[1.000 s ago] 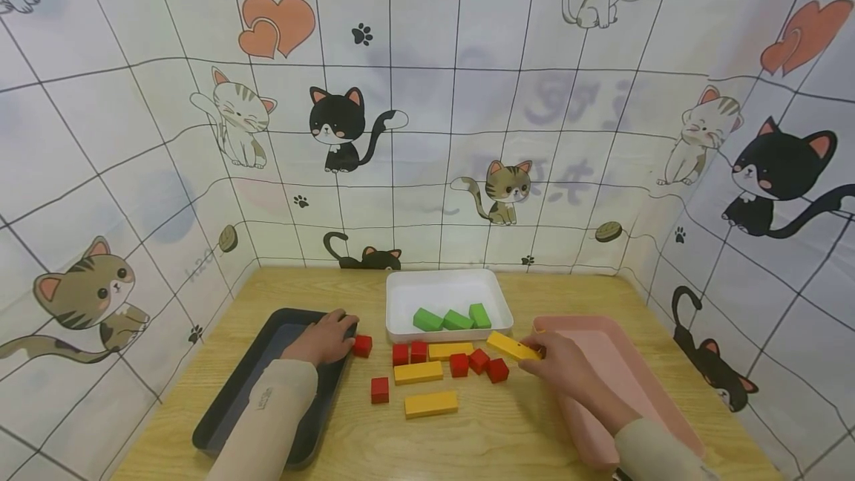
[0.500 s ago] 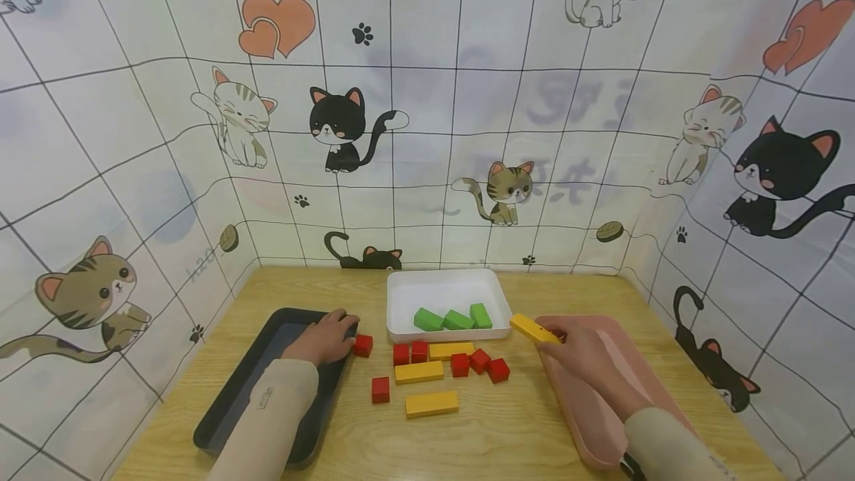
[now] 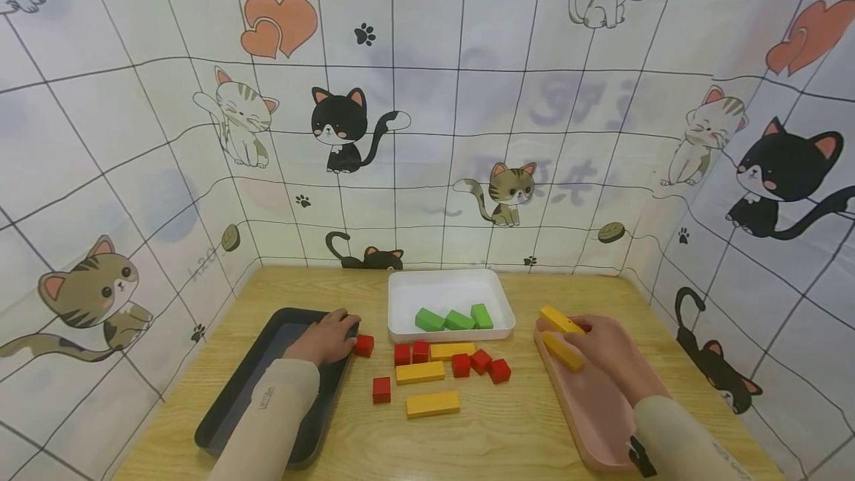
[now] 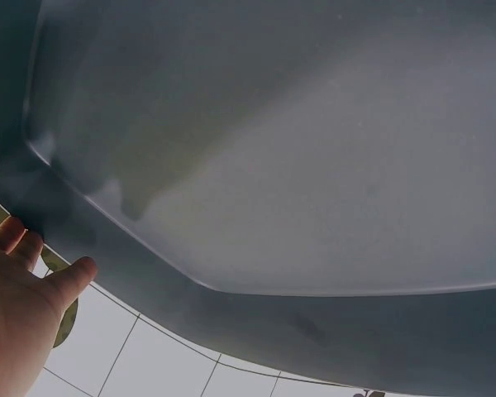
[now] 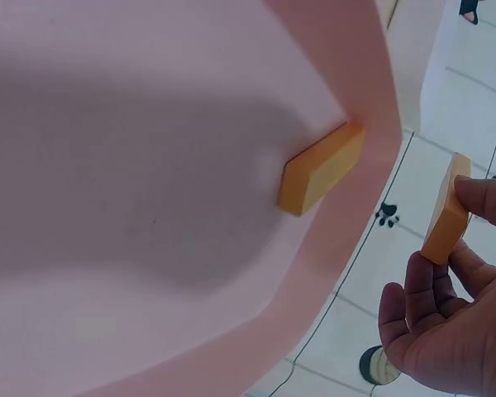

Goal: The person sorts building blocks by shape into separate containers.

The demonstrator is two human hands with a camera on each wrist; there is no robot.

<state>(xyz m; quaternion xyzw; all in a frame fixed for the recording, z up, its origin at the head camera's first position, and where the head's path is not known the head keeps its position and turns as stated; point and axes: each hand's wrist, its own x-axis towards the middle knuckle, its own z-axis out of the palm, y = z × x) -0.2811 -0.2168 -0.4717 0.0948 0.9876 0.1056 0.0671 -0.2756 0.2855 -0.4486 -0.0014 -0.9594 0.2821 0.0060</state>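
My right hand (image 3: 611,351) pinches a yellow block (image 3: 562,320) over the far end of the pink tray (image 3: 588,429). In the right wrist view, thumb and fingers hold this yellow block (image 5: 448,211) by its sides. A second yellow block (image 3: 561,351) lies inside the tray against its wall; the right wrist view shows that block (image 5: 322,169) too. My left hand (image 3: 323,340) rests on the right rim of the dark tray (image 3: 223,407), fingers loosely bent, close to a red cube (image 3: 364,346). In the left wrist view, the hand (image 4: 25,306) is at the tray's edge.
Between the side trays lie several red cubes (image 3: 381,390) and three yellow blocks (image 3: 433,404) on the wooden table (image 3: 481,444). Behind them stands a white tray (image 3: 434,288) with three green blocks (image 3: 459,320). A cat-patterned cloth (image 3: 427,95) encloses the back and sides.
My right hand has moved right with the yellow block, from beside the white tray to over the pink tray. The yellow block inside the pink tray has come into view. My left hand stays put.
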